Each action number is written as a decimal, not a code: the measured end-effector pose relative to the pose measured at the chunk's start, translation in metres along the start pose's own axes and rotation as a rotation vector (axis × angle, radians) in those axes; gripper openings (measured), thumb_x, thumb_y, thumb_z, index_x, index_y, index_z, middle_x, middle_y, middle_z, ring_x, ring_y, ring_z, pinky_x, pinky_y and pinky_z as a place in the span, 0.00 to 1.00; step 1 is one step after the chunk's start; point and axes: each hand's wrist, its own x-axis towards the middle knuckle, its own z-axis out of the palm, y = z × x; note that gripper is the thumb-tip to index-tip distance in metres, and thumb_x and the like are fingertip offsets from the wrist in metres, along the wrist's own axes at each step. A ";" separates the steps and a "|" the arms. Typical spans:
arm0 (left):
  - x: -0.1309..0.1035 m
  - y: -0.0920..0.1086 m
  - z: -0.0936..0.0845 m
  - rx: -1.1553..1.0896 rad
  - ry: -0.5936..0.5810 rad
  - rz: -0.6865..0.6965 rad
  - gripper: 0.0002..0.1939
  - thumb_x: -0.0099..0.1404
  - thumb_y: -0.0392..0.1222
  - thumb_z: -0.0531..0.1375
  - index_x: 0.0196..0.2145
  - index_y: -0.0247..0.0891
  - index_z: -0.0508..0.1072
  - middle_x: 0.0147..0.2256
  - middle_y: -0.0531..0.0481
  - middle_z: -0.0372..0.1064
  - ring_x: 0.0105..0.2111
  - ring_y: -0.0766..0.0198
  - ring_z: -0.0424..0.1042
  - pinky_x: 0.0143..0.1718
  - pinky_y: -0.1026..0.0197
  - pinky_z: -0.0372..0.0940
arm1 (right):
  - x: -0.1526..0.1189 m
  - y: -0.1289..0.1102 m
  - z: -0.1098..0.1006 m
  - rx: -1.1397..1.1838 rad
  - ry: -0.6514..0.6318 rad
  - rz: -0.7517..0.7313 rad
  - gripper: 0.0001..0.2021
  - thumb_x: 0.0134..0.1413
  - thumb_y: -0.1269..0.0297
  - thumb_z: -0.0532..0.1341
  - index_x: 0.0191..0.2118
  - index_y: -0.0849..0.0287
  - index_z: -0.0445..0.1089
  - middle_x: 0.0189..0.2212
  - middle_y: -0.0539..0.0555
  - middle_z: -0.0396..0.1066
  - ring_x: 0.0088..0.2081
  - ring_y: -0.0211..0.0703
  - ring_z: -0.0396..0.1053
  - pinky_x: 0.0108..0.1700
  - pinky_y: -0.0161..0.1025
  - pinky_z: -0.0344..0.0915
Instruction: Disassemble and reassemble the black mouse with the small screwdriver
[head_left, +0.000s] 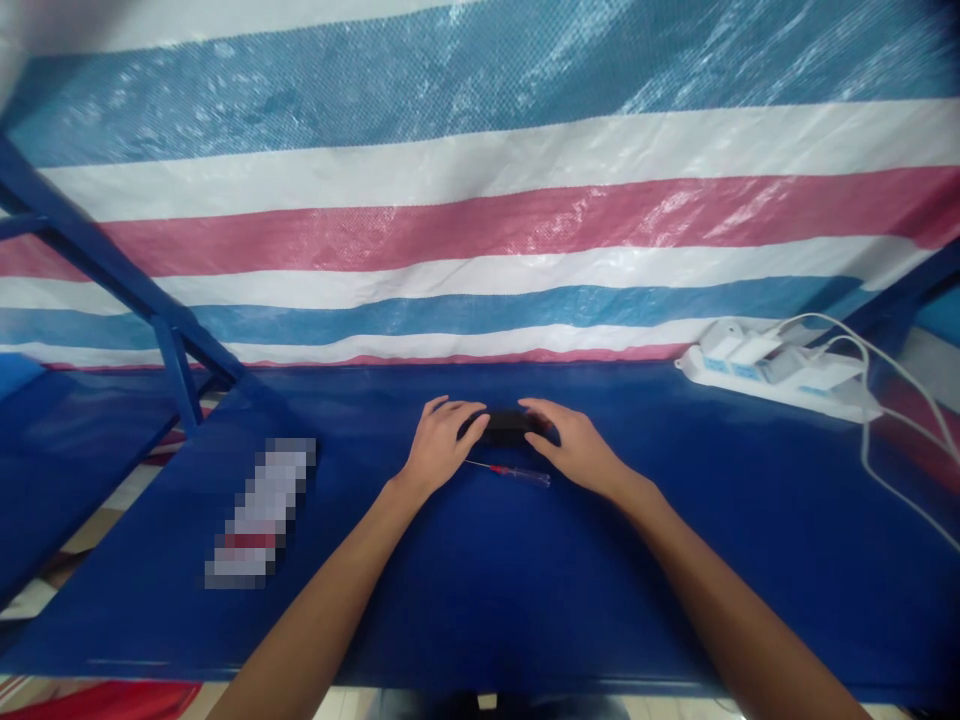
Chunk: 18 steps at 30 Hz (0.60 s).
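A small black box-shaped object (pixel 507 428) sits on the blue tabletop between my two hands. My left hand (pixel 444 440) has its thumb and fingers curved around the left end of it. At the other end my right hand (pixel 570 440) grips it in the same way, thumb in front and fingers behind. Just in front of the black object lies a screwdriver (pixel 517 474) with a clear and red handle, its thin shaft pointing left towards my left hand. Neither hand touches the screwdriver. The exact kind of the black object cannot be made out.
A white power strip (pixel 780 375) with plugged-in chargers and white cables lies at the back right of the blue table (pixel 525 600). A pixelated flat item (pixel 262 510) lies on the left. Blue metal braces (pixel 127 270) stand at both sides, before a striped tarp (pixel 450 230).
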 end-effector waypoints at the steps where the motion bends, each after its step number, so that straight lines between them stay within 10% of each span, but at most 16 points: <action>1: 0.000 0.001 -0.001 0.009 0.005 -0.004 0.15 0.74 0.46 0.50 0.50 0.41 0.72 0.46 0.50 0.75 0.48 0.60 0.73 0.60 0.47 0.56 | 0.000 -0.001 0.001 0.018 0.006 0.015 0.19 0.59 0.64 0.58 0.56 0.55 0.66 0.49 0.57 0.74 0.48 0.48 0.73 0.51 0.49 0.69; 8: -0.002 0.003 -0.002 0.030 -0.164 0.172 0.21 0.72 0.51 0.53 0.60 0.46 0.65 0.58 0.46 0.64 0.58 0.55 0.63 0.58 0.49 0.59 | 0.003 -0.004 0.004 -0.006 0.008 0.063 0.17 0.64 0.56 0.52 0.50 0.57 0.71 0.46 0.57 0.76 0.45 0.48 0.74 0.48 0.44 0.68; 12: -0.003 -0.003 0.002 0.039 -0.185 0.120 0.22 0.71 0.52 0.54 0.59 0.47 0.66 0.55 0.47 0.66 0.54 0.55 0.66 0.54 0.49 0.60 | 0.001 -0.010 -0.010 -0.164 0.144 0.198 0.18 0.62 0.55 0.53 0.29 0.59 0.72 0.25 0.54 0.73 0.29 0.43 0.70 0.34 0.39 0.62; 18: -0.002 -0.006 0.002 -0.011 -0.176 0.039 0.21 0.71 0.53 0.54 0.59 0.49 0.67 0.54 0.49 0.67 0.53 0.55 0.66 0.54 0.50 0.60 | -0.004 -0.026 -0.020 -0.102 -0.422 0.171 0.10 0.49 0.56 0.67 0.33 0.55 0.71 0.22 0.46 0.68 0.24 0.36 0.62 0.26 0.34 0.51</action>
